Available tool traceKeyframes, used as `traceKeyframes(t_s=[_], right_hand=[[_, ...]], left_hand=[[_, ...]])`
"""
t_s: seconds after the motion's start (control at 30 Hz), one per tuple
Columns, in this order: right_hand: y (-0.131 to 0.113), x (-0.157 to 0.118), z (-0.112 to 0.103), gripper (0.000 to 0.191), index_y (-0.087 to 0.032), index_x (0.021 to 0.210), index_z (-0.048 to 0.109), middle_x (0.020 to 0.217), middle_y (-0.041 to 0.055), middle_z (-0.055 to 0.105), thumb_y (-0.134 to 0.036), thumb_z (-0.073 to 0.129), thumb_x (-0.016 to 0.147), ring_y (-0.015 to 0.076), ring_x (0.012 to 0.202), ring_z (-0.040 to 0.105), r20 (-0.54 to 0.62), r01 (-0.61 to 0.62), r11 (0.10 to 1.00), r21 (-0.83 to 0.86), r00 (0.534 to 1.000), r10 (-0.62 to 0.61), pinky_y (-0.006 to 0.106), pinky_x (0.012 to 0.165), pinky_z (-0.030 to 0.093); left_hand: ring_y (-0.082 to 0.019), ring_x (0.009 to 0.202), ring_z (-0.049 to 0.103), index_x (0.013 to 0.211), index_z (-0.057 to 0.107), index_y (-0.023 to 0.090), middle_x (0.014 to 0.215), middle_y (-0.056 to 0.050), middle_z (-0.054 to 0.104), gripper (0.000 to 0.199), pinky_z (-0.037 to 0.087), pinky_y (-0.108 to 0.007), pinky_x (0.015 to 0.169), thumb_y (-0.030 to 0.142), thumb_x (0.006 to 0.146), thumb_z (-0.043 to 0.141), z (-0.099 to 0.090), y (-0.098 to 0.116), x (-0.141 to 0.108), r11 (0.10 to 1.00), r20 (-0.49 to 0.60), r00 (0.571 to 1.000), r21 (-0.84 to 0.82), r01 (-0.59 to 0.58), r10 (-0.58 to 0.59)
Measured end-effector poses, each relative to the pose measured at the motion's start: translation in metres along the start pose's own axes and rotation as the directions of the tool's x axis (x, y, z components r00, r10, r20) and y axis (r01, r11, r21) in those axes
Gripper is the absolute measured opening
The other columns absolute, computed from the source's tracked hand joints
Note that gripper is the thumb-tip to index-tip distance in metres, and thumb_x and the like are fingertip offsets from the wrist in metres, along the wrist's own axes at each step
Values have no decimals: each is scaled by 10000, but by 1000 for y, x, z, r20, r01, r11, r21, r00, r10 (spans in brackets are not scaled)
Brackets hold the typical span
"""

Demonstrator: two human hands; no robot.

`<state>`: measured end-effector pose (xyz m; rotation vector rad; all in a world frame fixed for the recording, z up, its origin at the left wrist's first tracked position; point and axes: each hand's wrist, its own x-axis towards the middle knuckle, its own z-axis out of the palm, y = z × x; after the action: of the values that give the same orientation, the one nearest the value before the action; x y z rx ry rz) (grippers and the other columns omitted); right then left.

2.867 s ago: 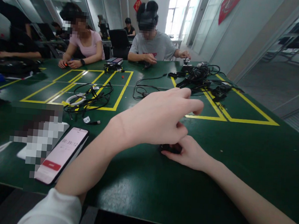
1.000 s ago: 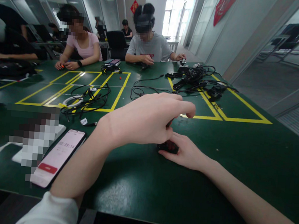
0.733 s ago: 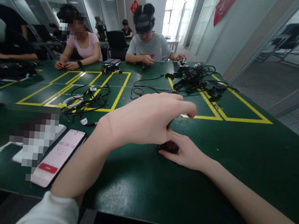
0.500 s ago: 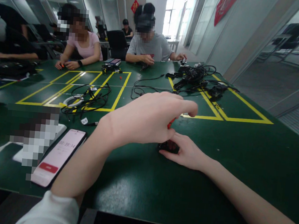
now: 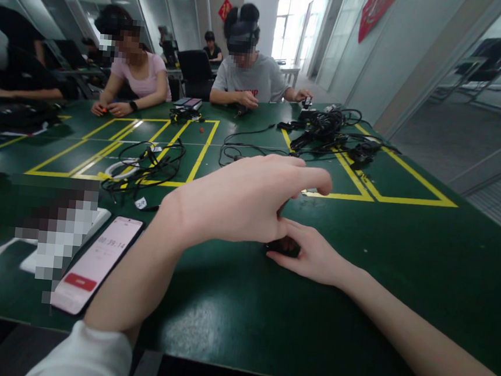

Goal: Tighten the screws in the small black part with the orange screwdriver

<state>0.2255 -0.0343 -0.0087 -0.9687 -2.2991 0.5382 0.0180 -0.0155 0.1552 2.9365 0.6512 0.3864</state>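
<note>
Just ahead of me on the green table, my right hand [image 5: 315, 252] grips a small glossy black object [image 5: 284, 247] between thumb and fingers, holding it at the tabletop. The object's kind cannot be made out, as my hands cover much of it. My left hand [image 5: 241, 196] arches over it from the left, palm down. Its thumb and some fingers come together right above the black object, beside my right fingertips, while one finger curls out to the right. What the left fingers hold is hidden behind the hand.
A phone [image 5: 99, 262] showing a timer lies at the left, beside a blurred white item [image 5: 66, 236]. Coiled black cables [image 5: 165, 163] lie beyond it, and a larger cable heap [image 5: 330, 127] sits far right. Yellow tape [image 5: 200, 157] marks the table. Co-workers sit across.
The bit of red that showed between my left fingers is now almost out of sight. My left fingers have turned slightly; my right hand has stayed in place.
</note>
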Motion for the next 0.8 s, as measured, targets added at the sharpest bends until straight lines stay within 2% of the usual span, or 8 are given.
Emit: traceKeyframes(t_s=[0.17,0.37,0.57,0.8], right_hand=[[0,0,0,151,-214,942,602,837,13,646,-239,729,863,171,657,612,-16,15,1000,-27,1000,-15,278,604,470],[1,-1,1,133,-214,960,614,893,30,667,-249,716,882,183,693,637,-10,14,1000,-11,1000,-14,288,626,492],[1,0,0,151,-211,953,611,832,12,647,-250,730,869,180,670,617,-29,32,999,-39,999,-33,283,610,470],[0,0,0,142,-221,935,609,851,17,664,-254,730,868,188,692,636,-18,10,1000,-25,1000,-10,290,630,491]], left_hand=[[-239,1035,697,1261,646,200,1164,-83,733,435,539,-323,850,108,837,615,2,-1,1,1000,-30,1000,8,8,-8],[-241,1037,686,1300,629,199,1201,-98,717,503,541,-323,827,88,810,608,-1,1,-1,1000,3,1000,-12,-4,4],[-227,977,691,1247,655,194,1116,-83,731,435,533,-312,821,96,828,593,1,-1,1,1000,-40,999,6,10,-10],[-206,953,701,1225,669,182,1117,-70,741,416,527,-300,815,82,827,598,0,1,3,999,13,1000,-31,-11,11]])
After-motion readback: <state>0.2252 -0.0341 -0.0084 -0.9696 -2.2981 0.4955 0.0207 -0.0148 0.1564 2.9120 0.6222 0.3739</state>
